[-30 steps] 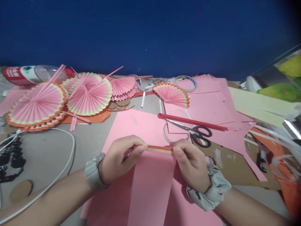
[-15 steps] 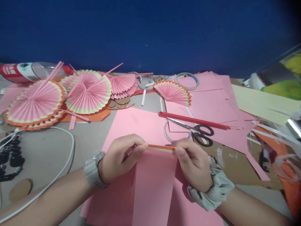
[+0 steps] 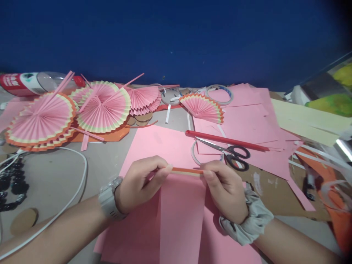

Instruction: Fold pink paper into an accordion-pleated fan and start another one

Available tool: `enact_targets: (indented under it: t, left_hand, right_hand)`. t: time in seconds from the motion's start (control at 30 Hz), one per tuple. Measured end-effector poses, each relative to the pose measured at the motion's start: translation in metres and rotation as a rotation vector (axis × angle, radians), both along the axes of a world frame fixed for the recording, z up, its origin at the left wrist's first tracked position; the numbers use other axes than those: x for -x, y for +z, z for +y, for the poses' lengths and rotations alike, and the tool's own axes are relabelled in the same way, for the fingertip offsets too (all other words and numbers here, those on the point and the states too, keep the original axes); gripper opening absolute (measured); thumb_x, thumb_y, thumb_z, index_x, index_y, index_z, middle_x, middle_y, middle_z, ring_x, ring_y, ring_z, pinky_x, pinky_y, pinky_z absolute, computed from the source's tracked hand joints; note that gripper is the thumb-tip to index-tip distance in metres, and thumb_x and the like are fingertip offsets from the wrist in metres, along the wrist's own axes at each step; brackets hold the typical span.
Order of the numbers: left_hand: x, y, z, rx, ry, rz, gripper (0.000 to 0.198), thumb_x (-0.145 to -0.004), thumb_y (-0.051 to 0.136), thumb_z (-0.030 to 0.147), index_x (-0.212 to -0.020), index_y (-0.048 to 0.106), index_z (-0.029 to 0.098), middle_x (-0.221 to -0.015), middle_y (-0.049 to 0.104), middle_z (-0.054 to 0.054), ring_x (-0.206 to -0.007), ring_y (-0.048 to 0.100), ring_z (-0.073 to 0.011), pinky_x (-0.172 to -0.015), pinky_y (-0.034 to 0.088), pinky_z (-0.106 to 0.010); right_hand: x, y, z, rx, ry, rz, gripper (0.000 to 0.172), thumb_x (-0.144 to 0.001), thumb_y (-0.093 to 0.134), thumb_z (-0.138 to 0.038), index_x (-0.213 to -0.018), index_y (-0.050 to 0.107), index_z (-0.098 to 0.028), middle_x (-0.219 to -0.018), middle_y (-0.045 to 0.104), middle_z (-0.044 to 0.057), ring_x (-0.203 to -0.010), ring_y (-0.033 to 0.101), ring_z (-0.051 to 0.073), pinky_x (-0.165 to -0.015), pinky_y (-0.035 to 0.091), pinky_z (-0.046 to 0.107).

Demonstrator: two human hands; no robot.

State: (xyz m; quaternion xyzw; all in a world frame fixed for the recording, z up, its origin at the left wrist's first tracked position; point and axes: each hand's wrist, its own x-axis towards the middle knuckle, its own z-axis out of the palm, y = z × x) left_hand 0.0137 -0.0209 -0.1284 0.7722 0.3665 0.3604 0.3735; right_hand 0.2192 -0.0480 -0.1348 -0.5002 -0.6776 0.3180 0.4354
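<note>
A strip of pink paper (image 3: 181, 216) with an orange and pale yellow edge hangs toward me between my hands. My left hand (image 3: 145, 183) pinches the left end of its coloured top edge between thumb and fingers. At the right end, my right hand (image 3: 224, 190) pinches the same edge. Beneath lie larger pink sheets (image 3: 154, 143). Just beyond my right hand are black-handled scissors (image 3: 238, 157), slightly spread, and a long red stick-like pen or rod (image 3: 228, 140). A roll of tape (image 3: 195, 156) lies partly hidden behind my right hand.
Pleated paper fans (image 3: 41, 119) fill the back left, near a plastic bottle (image 3: 24, 84). A smaller folded fan (image 3: 202, 108) and another tape roll (image 3: 219, 94) lie at the back. A white cable (image 3: 85, 172) crosses my left forearm. Cardboard (image 3: 269, 198) and paper scraps lie right.
Both hands keep their pinch on the paper's edge. My left thumb and fingers have shifted very slightly, and the hanging paper has swung a little. Everything else stays put.
</note>
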Motion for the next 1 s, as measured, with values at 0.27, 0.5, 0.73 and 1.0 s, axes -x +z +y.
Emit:
enact_targets:
  t: [0.27, 0.5, 0.73, 1.0]
  left_hand:
    - [-0.002, -0.001, 0.002, 0.080, 0.062, 0.040, 0.017, -0.089, 0.045, 0.014, -0.073, 0.046, 0.019, -0.065, 0.047, 0.006, -0.056, 0.041, -0.0051, -0.054, 0.035, -0.015]
    - [-0.004, -0.004, 0.004, 0.219, 0.205, 0.115, 0.024, -0.091, 0.043, 0.027, -0.068, 0.044, 0.019, -0.062, 0.042, 0.005, -0.057, 0.039, -0.0079, -0.053, 0.034, -0.019]
    - [-0.004, -0.001, 0.002, 0.254, 0.292, 0.087, 0.027, -0.092, 0.042, 0.032, -0.068, 0.044, 0.019, -0.060, 0.037, 0.005, -0.056, 0.036, -0.0083, -0.052, 0.032, -0.019]
    - [-0.006, -0.004, 0.000, 0.193, 0.383, 0.012, 0.022, -0.091, 0.043, 0.029, -0.072, 0.047, 0.019, -0.059, 0.037, 0.005, -0.051, 0.033, -0.0078, -0.047, 0.030, -0.019]
  right_hand:
    - [0.003, -0.001, 0.004, 0.146, 0.021, 0.051, 0.016, -0.090, 0.046, -0.024, -0.074, 0.050, -0.022, -0.065, 0.049, -0.004, -0.058, 0.045, 0.009, -0.054, 0.037, 0.021]
    - [0.005, -0.003, 0.011, 0.437, -0.012, 0.139, 0.036, -0.088, 0.049, -0.042, -0.062, 0.035, -0.020, -0.057, 0.030, -0.006, -0.054, 0.029, 0.009, -0.050, 0.029, 0.021]
    - [0.008, -0.002, 0.009, 0.499, 0.024, 0.036, 0.032, -0.089, 0.045, -0.043, -0.067, 0.040, -0.020, -0.057, 0.036, -0.006, -0.054, 0.034, 0.009, -0.051, 0.029, 0.023]
    - [0.009, -0.003, 0.012, 0.555, 0.127, 0.090, 0.034, -0.088, 0.046, -0.044, -0.065, 0.037, -0.021, -0.059, 0.038, -0.005, -0.057, 0.040, 0.011, -0.053, 0.032, 0.024]
